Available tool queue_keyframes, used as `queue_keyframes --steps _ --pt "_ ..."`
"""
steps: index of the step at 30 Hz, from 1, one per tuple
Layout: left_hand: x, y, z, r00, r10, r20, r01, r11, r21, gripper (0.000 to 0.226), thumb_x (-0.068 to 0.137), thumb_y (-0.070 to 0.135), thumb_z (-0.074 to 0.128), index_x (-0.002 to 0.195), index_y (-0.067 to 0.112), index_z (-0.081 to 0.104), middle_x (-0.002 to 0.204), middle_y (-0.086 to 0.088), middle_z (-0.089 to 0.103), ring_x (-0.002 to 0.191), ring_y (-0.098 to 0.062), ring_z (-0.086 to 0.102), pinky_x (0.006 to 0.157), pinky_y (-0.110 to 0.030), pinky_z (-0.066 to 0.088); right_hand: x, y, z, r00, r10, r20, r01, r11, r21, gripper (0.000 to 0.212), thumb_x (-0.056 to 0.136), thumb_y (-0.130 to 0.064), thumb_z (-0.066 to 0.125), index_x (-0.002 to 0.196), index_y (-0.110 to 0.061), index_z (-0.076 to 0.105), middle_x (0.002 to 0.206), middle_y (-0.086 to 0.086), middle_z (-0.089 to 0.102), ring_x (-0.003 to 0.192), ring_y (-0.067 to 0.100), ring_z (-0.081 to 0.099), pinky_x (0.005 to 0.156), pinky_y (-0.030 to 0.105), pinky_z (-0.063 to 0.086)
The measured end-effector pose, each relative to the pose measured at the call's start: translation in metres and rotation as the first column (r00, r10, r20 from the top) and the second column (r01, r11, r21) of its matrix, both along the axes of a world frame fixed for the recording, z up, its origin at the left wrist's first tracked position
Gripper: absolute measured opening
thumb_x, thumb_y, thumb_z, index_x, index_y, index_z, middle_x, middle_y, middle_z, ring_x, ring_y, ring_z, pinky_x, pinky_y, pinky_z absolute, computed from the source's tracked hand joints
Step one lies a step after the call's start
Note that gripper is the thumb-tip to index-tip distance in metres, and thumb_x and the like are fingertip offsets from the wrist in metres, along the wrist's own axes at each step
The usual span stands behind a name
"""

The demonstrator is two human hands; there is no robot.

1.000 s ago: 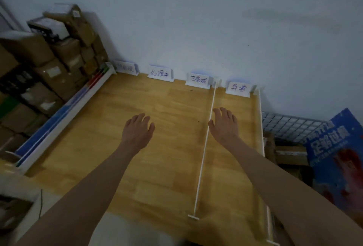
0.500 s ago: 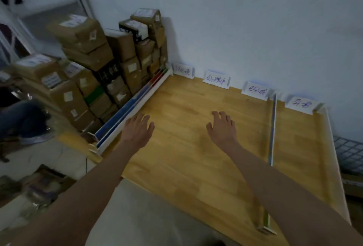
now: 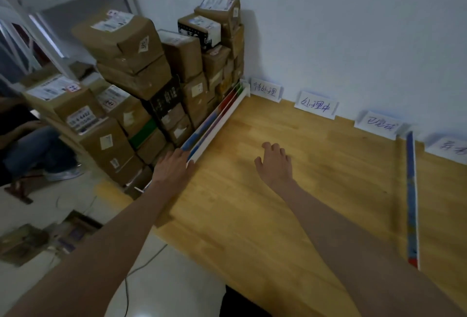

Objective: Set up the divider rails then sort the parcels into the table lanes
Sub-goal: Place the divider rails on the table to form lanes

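While the left hand (image 3: 174,166) curls its fingers onto the stacked divider rails (image 3: 217,120) at the table (image 3: 290,215) edge, the right hand (image 3: 274,165) hovers loosely spread beside the piled parcels (image 3: 131,68).

The fourth label card (image 3: 449,146) is cut off by the right edge; the seated person (image 3: 27,139) by the left.
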State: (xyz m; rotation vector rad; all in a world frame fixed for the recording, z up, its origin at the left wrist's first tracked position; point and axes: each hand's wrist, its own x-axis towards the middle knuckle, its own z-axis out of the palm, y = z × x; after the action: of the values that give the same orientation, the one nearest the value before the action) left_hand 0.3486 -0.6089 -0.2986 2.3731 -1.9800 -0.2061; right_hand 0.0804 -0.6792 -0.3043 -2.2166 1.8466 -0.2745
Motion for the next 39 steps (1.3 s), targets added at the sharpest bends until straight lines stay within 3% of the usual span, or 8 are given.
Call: queue_keyframes --steps 10,16,21,27,31,33,36,39 --pt "0.054 -0.078 -0.051 0.997 -0.065 -0.046 0.070 0.992 0.109 0.030 0.103 0.031 0.036 0.125 0.017 0.052 0.119 -0.007 0.055 0.102 -0.027 0.056 0.081 -0.042 0.050 0.058 -0.049 -0.051 0.998 -0.052 0.030 0.046 0.983 0.179 0.037 0.098 -0.032 0.049 0.130 -0.014 0.046 0.124 0.010 0.053 0.114 0.031 0.053 0.092 0.044 0.048" --pt "0.071 -0.121 -0.080 0.986 -0.157 -0.059 0.166 0.962 0.216 0.036 0.102 0.014 0.043 0.137 0.006 0.048 0.134 -0.018 0.051 0.115 -0.033 0.055 0.091 -0.043 0.047 0.086 -0.059 -0.070 0.993 -0.114 0.015 0.107 0.968 0.229 0.038 0.099 -0.030 0.047 0.132 -0.011 0.044 0.126 0.012 0.052 0.117 0.033 0.053 0.092 0.047 0.046" --pt "0.088 -0.122 -0.117 0.947 -0.190 -0.258 0.269 0.909 0.319 0.053 0.101 -0.002 0.038 0.152 0.009 0.030 0.150 -0.019 0.038 0.130 -0.032 0.045 0.106 -0.041 0.041 0.143 -0.047 -0.096 0.949 -0.263 0.174 0.180 0.905 0.386 0.037 0.099 -0.024 0.048 0.132 -0.009 0.043 0.128 0.015 0.053 0.119 0.037 0.051 0.092 0.046 0.045" --pt "0.089 -0.125 -0.147 0.952 -0.186 -0.244 0.258 0.915 0.311 0.055 0.104 0.018 0.035 0.155 0.024 0.019 0.155 -0.014 0.032 0.135 -0.035 0.041 0.110 -0.046 0.037 0.235 -0.025 -0.136 0.876 -0.387 0.287 0.105 0.736 0.669 0.051 0.102 -0.032 0.049 0.140 0.000 0.038 0.137 0.024 0.051 0.126 0.040 0.051 0.099 0.042 0.043" --pt "0.082 -0.132 -0.147 0.937 -0.178 -0.302 0.275 0.908 0.317 0.050 0.104 0.017 0.030 0.152 0.029 0.028 0.141 -0.016 0.046 0.121 -0.033 0.051 0.095 -0.038 0.043 0.260 -0.022 -0.140 0.834 -0.439 0.334 0.072 0.687 0.723 0.042 0.100 -0.023 0.050 0.132 0.003 0.048 0.127 0.026 0.059 0.117 0.042 0.058 0.096 0.044 0.049" --pt "0.085 -0.133 -0.143 0.932 -0.145 -0.331 0.254 0.914 0.317 0.061 0.099 0.001 0.038 0.151 0.029 0.027 0.134 -0.019 0.050 0.110 -0.031 0.056 0.087 -0.042 0.051 0.264 -0.022 -0.139 0.835 -0.462 0.299 0.112 0.675 0.730 0.037 0.097 -0.028 0.055 0.122 0.000 0.055 0.108 0.021 0.065 0.108 0.036 0.064 0.080 0.034 0.052" --pt "0.095 -0.128 -0.138 0.909 -0.127 -0.397 0.263 0.914 0.309 0.062 0.094 -0.004 0.045 0.147 0.026 0.032 0.122 -0.019 0.056 0.091 -0.023 0.056 0.061 -0.027 0.046 0.267 -0.020 -0.137 0.791 -0.537 0.294 0.162 0.647 0.745 0.023 0.094 -0.029 0.058 0.100 -0.007 0.060 0.090 0.014 0.070 0.083 0.028 0.072 0.062 0.028 0.054" --pt "0.102 -0.119 -0.131 0.917 -0.166 -0.363 0.265 0.933 0.242 0.054 0.098 0.004 0.046 0.145 0.025 0.033 0.124 -0.018 0.057 0.102 -0.030 0.061 0.078 -0.039 0.054 0.265 -0.016 -0.128 0.799 -0.546 0.253 0.238 0.673 0.700 0.030 0.091 -0.023 0.060 0.110 -0.001 0.062 0.105 0.020 0.069 0.090 0.031 0.071 0.072 0.030 0.056"
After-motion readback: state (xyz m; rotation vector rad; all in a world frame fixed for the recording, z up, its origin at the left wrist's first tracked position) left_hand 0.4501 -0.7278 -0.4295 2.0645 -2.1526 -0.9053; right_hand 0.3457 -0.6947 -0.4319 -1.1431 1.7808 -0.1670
